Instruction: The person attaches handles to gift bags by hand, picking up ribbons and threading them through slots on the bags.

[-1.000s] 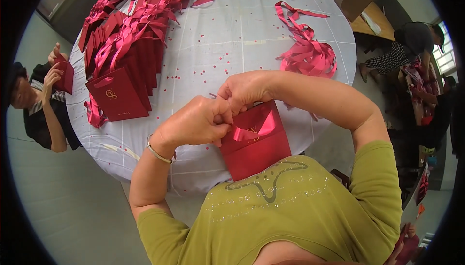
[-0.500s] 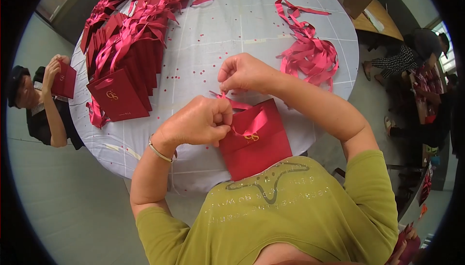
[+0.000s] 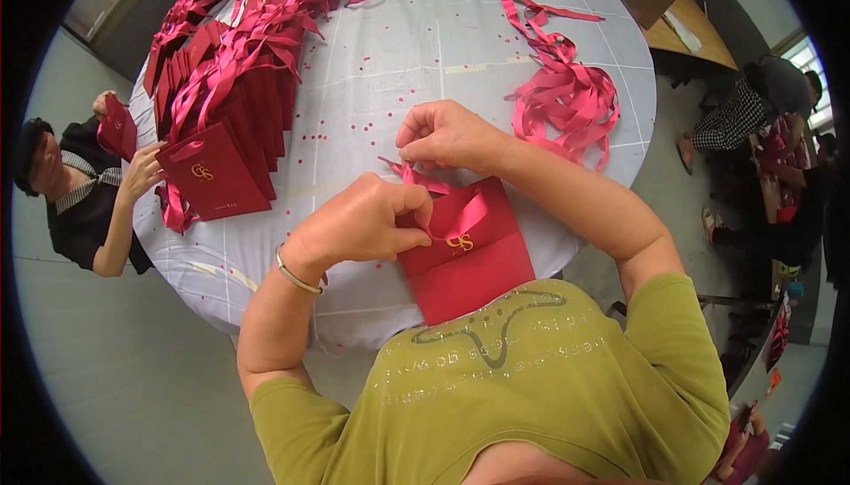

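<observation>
A round desk under a white cloth takes up the middle. On it, a row of red bags with pink ribbons spans nine to ten o'clock; a loose ribbon heap lies between two and three. One red bag sits at five o'clock by the near rim. At its ten-o'clock side the left hand has its fingers pinching the ribbon handle; at twelve o'clock from there, the right hand pinches its end. Red specks dot the cloth.

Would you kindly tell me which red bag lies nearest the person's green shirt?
The red bag at the left hand, its ribbon across its front; the other bags are farther off, many in a row at the left of the table.
</observation>
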Available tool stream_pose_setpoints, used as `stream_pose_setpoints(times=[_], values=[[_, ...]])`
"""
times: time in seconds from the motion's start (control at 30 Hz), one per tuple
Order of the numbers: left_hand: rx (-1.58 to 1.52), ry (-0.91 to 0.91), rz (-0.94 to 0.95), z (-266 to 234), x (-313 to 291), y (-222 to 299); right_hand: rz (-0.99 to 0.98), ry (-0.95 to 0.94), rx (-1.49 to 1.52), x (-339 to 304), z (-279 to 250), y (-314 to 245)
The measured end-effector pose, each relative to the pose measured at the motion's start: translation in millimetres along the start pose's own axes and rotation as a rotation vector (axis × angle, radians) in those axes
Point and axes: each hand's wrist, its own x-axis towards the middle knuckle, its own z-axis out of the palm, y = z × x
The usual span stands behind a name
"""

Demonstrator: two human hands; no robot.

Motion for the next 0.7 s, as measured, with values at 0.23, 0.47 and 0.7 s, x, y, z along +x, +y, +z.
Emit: stream_pose_setpoints(times=[0.23, 0.47, 0.7], values=[[0.282, 0.196, 0.237, 11.1, 4.3, -7.3, -0.038, 0.05, 0.026, -2.7, 1.8, 5.9], [0.425, 0.385, 0.068, 31.2, 3.6, 3.8, -0.14, 0.097, -0.023, -2.1, 1.9, 12.2], [0.492, 0.443, 0.009, 43.5, 0.2, 7.8, -0.184, 0.115, -0.318, -2.8, 8.1, 5.9]])
